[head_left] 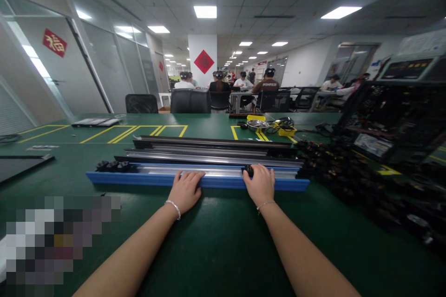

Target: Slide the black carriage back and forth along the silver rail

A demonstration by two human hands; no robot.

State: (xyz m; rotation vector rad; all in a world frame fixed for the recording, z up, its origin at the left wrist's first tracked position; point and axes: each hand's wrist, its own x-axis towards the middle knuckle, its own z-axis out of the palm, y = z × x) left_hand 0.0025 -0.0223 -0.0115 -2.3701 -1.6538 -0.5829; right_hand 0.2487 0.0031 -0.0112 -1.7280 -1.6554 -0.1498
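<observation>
A long blue rail (139, 179) with a bright metallic channel lies across the green table in front of me. My left hand (184, 190) is on its middle, fingers curled over the near edge and thumb on the front side. Toward the rail's right end, my right hand (260, 184) pinches a small black part (248, 171) at the channel. Several similar black parts (116, 166) sit at the channel's left end. Right behind the blue rail, parallel to it, lie black rails (212, 154) with metallic channels.
A large heap of small black parts (334, 171) spreads over the right side, beside a dark open case (390, 120). Farther back are a metal bowl (258, 124) and yellow holders with cables (285, 127). A dark flat panel (24, 164) lies left. People sit at distant tables.
</observation>
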